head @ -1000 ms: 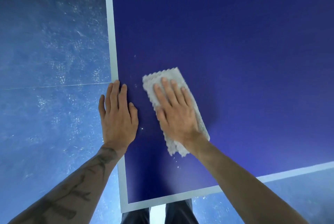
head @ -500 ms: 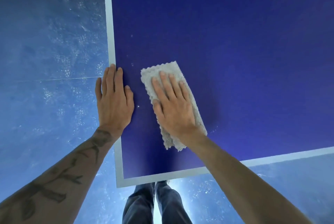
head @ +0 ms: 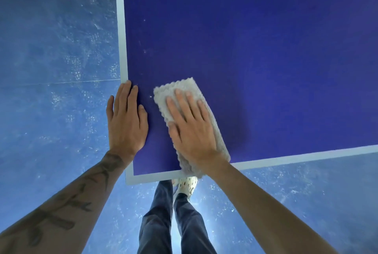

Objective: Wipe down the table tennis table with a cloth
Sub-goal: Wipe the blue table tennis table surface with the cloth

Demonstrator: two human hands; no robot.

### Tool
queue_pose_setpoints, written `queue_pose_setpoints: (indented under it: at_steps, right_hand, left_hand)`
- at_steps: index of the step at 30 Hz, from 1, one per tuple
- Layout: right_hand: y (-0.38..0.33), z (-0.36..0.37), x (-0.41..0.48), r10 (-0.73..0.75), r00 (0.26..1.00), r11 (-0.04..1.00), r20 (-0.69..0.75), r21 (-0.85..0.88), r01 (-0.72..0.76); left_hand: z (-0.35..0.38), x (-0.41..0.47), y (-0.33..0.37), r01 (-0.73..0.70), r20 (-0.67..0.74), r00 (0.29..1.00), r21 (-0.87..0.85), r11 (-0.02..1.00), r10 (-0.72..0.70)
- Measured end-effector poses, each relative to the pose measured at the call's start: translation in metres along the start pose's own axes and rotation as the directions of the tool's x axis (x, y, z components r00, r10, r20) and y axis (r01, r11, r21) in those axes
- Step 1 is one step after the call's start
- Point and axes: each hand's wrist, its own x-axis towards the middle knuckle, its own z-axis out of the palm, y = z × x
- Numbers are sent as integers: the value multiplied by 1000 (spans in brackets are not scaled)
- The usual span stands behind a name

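Note:
The dark blue table tennis table [head: 255,53] with white border lines fills the upper right; its near-left corner lies below my hands. A folded grey cloth [head: 185,90] lies flat on the table near that corner, its near end reaching over the white end line. My right hand [head: 190,128] presses flat on the cloth, fingers spread. Flat on the table's left edge rests my left hand [head: 126,122], over the white side line, holding nothing. A few white specks sit on the surface beyond the hands.
A blue, scuffed floor [head: 53,49] surrounds the table at left and below. My legs in dark trousers [head: 163,219] and a light shoe [head: 187,186] stand just under the near table edge.
Both hands and the cloth have slid toward the table's near-left corner; the cloth's near end now overlaps the white end line. More of my legs shows below the edge.

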Motion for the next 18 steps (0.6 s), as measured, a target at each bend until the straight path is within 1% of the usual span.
queue_pose_setpoints:
  at_steps: [1,2,4,6,8,10,11,12,15,16,17,18]
  right_hand:
    - [9,-1,-14,-21,1000,1000,8,-11,21]
    - [22,-4,-26,-3,1000,1000,12,-31,4]
    - [58,-13,-39,95,995,991,19,-94,-93]
    - [82,-23,-33,222,975,968,23,-129,-217]
    - [78,-27,-11,338,941,937,-14,-84,-338]
    - [51,-22,13,379,924,925,-45,-25,-380]
    - [34,-18,19,359,932,933,-49,-5,-359]
    - [17,-13,19,306,951,952,-45,7,-306]
    - [-12,-2,-12,101,995,995,9,0,-101]
    - [-9,-1,-26,68,997,998,19,-6,-68]
    - [-1,-3,-37,75,997,997,15,-17,-75]
    - [10,-5,-45,117,993,992,5,-41,-117]
  left_hand:
    - [0,0,0,3,-4,1000,-5,1000,-3]
    - [-1,0,1,14,-6,1000,-11,1000,-14]
    - [-2,0,4,39,-4,999,-20,999,-39]
    - [-3,1,5,49,1,999,-27,998,-49]
    - [-4,1,5,44,9,999,-32,999,-43]
    - [-4,1,6,45,14,999,-36,998,-44]
    - [-4,1,6,44,15,999,-35,998,-44]
    - [-4,1,5,43,13,999,-36,998,-43]
    - [-2,1,3,43,16,999,-51,998,-43]
    - [-2,1,2,41,16,999,-58,998,-40]
    - [-3,1,2,43,16,999,-66,997,-42]
    - [-3,2,2,49,15,999,-74,996,-48]
